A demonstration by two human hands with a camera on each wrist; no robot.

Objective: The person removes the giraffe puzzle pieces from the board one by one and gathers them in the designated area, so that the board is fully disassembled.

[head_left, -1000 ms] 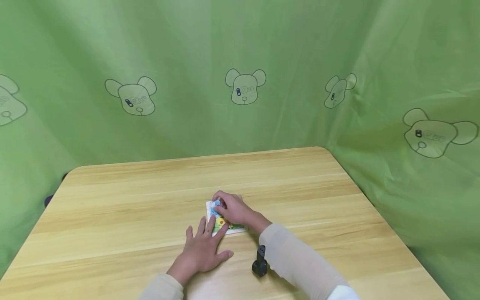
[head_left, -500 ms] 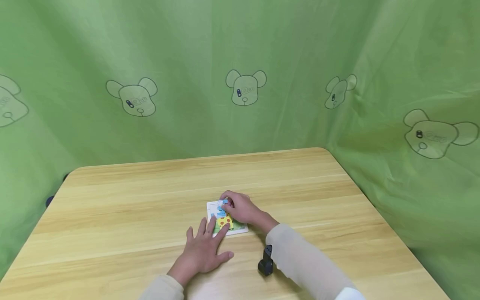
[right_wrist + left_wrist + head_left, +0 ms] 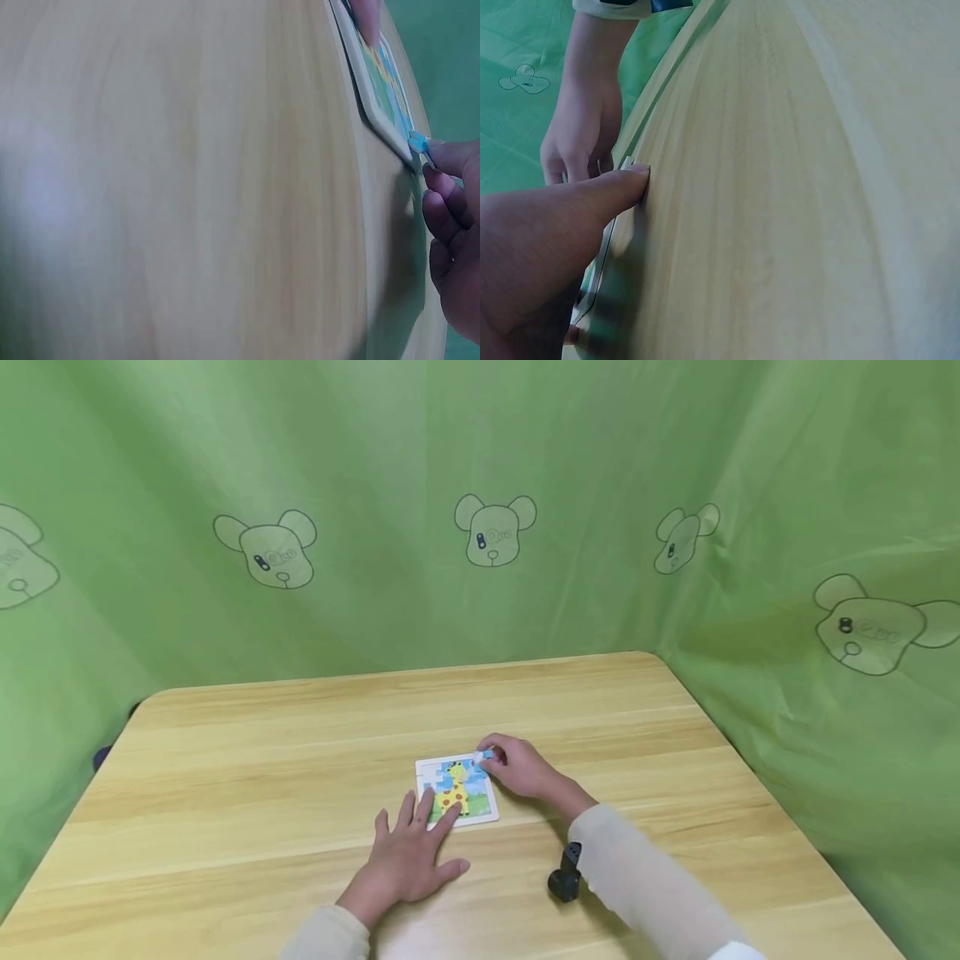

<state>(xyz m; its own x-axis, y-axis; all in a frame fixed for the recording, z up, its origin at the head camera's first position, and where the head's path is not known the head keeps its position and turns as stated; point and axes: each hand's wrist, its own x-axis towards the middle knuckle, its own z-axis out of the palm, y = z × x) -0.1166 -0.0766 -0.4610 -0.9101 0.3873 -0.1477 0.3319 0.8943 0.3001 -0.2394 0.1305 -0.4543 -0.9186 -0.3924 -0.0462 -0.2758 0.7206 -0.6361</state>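
A small jigsaw puzzle in a white frame (image 3: 493, 808) lies on the wooden table, showing a yellow giraffe (image 3: 452, 797) against blue sky and green grass. Its upper left part is bare white. My left hand (image 3: 408, 860) rests with spread fingers on the lower left of the puzzle, the thumb out on the table. At the upper right corner my right hand (image 3: 521, 766) pinches a blue puzzle piece (image 3: 482, 760) between thumb and fingers. The right wrist view shows this blue piece (image 3: 418, 141) at the frame's corner; whether it touches the board I cannot tell.
The wooden table (image 3: 262, 793) stretches around the puzzle on all sides. A black device (image 3: 566, 875) sits by the right wrist, against the sleeve. Green curtain (image 3: 375, 610) with bear-head outlines hangs behind the table and along both sides.
My right hand has moved right, from the puzzle's upper left across to its upper right corner, with the blue piece pinched. More of the giraffe shows. The left hand has stayed in place.
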